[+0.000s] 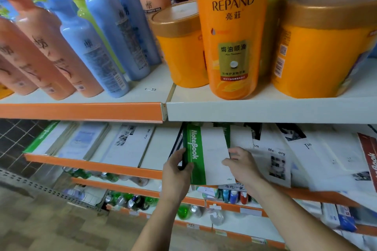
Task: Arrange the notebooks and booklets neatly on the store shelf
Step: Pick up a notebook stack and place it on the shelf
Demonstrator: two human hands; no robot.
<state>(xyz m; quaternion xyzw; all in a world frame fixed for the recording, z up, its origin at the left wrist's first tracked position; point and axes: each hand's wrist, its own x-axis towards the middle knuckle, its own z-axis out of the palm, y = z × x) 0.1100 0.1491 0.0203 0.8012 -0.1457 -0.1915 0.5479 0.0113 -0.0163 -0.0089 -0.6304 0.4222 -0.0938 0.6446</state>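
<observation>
Both hands hold the green notebook point(206, 157) at the front of the store shelf point(114, 166), in the middle of the row of booklets. The left hand point(177, 171) closes its grip on the green spine side, thumb on top and fingers under the edge. The right hand point(241, 164) pinches the white right edge of the cover, near the lower corner. Under the notebook there seem to be more thin books, because dark edges show beside the left thumb.

The risk, I think, is at the right side. The loose booklets point(275, 161) there lie fanned and crooked, some hanging over the orange lip, so a push of the notebook to the right could slide them off to the lower shelves. Also, the upper shelf point(265, 109) is close above, and a raised notebook could bend against it.

The long axis of the notebook runs from the front lip to the back of the shelf, slightly tilted. The word "NoteBook" reads along this axis, spine at the left.
</observation>
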